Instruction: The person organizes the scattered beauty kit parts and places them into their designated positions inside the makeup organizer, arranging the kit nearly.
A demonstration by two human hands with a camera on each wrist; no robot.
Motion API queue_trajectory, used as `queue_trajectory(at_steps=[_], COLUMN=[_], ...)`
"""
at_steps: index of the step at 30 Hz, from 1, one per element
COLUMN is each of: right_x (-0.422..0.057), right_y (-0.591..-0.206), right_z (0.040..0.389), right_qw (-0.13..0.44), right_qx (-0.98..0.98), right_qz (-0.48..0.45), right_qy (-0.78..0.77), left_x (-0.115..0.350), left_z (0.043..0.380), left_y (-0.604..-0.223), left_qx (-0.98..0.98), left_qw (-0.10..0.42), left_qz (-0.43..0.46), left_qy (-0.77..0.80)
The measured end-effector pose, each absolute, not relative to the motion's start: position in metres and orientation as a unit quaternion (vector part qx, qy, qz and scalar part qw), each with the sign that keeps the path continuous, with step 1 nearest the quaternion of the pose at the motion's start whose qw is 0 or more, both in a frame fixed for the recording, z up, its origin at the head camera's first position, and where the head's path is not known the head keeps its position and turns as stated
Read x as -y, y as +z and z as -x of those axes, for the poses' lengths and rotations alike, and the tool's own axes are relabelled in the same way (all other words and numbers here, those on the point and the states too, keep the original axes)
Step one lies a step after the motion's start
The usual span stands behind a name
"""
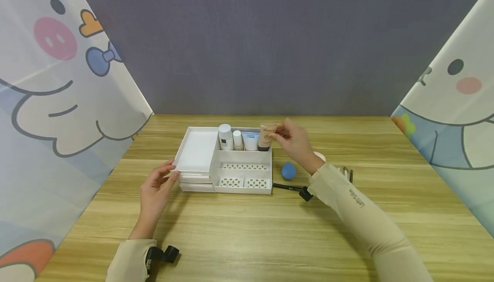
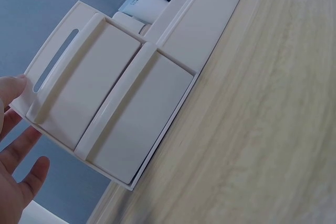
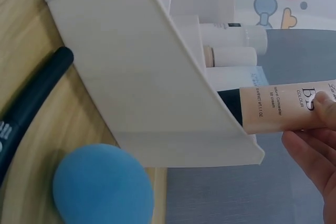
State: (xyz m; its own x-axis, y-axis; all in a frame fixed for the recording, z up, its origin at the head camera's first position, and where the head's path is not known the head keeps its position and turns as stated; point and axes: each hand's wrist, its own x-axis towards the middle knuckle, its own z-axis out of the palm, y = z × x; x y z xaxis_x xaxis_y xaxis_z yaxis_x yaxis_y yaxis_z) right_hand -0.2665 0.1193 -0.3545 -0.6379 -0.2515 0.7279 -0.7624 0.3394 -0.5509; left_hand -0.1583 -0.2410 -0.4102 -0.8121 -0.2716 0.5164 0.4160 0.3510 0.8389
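My right hand [image 1: 295,142] pinches a beige cosmetic tube [image 3: 283,107] by its upper end, its black cap pointing down. The cap dips behind the side wall of a white desktop organizer [image 1: 243,190], at the right end of its back compartment. In that compartment stand a white-capped bottle [image 1: 225,138], a smaller white-capped bottle [image 1: 238,139] and a blue-and-white tube [image 1: 251,140]. My left hand [image 1: 156,187] holds the organizer's front left corner, thumb on the front face and fingers along the side. Two drawers [image 2: 94,77] below that corner are closed.
Right of the organizer lie a blue makeup sponge [image 1: 288,170] and a black pen-like stick [image 1: 285,186]. A pale round item [image 1: 320,156] and several brush-like sticks [image 1: 351,175] are partly behind the right forearm. A grey panel [image 1: 266,59] rises behind the wooden table [image 1: 239,239].
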Motion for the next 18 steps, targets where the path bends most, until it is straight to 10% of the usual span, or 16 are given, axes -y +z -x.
queue_trajectory(at_steps=[18], right_x=[-0.1204], right_y=[-0.3642], right_z=[0.2724], right_qw=[0.234], right_qx=[0.805], right_qz=[-0.308], right_qy=[0.451], left_x=[0.2423], left_z=[0.1591], left_y=[-0.4115], left_qx=[0.764], left_qw=[0.304], left_qz=[0.049], left_qy=[-0.567])
